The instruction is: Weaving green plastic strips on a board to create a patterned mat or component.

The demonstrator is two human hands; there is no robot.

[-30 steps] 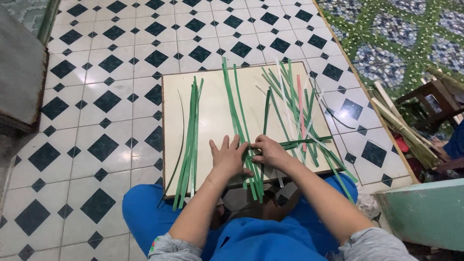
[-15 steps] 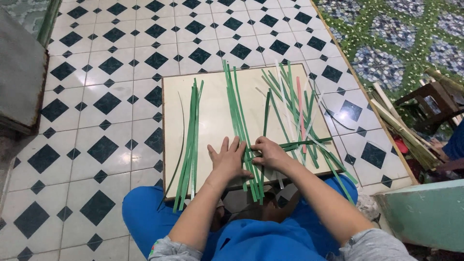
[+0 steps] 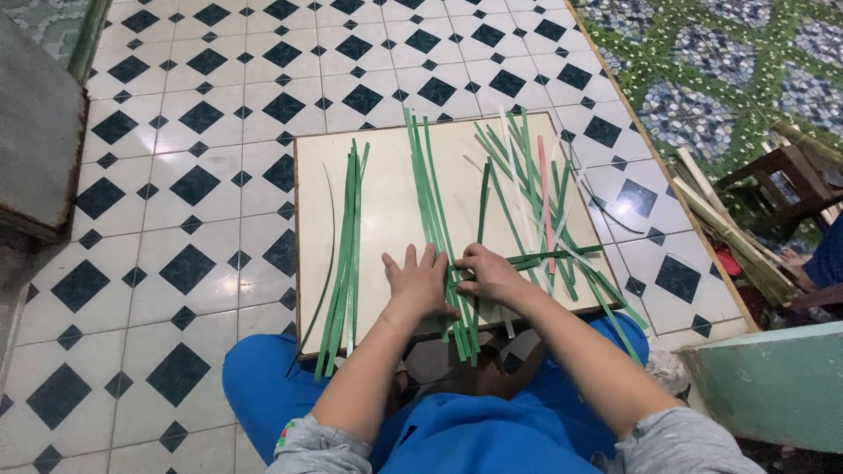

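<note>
Little has moved since the earlier frames: both hands stay at the board's near edge, the left hand only a touch flatter on the strips.

At the far left of the board lies a thin curved strip, then a bundle of green strips that runs from mid-board past the near edge, over the blue trousers. Bare board follows.

The left hand lies palm down near the middle of the near edge, fingers spread and flat, pressing on the middle strips, a long green group that runs from the far edge to the near edge and overhangs it. The right hand is just beside it, touching it at the thumb side, fingers curled and pinching a green cross strip that lies sideways over the upright ones; how firm the pinch is, I cannot tell.

Right of the hands, loose strips fan out towards the right edge, green with white ones and a pink strip among them. Some overhang the near right corner.

Beyond the board, on the tiled floor, a bundle of pale sticks lies by a dark wooden stool.
</note>
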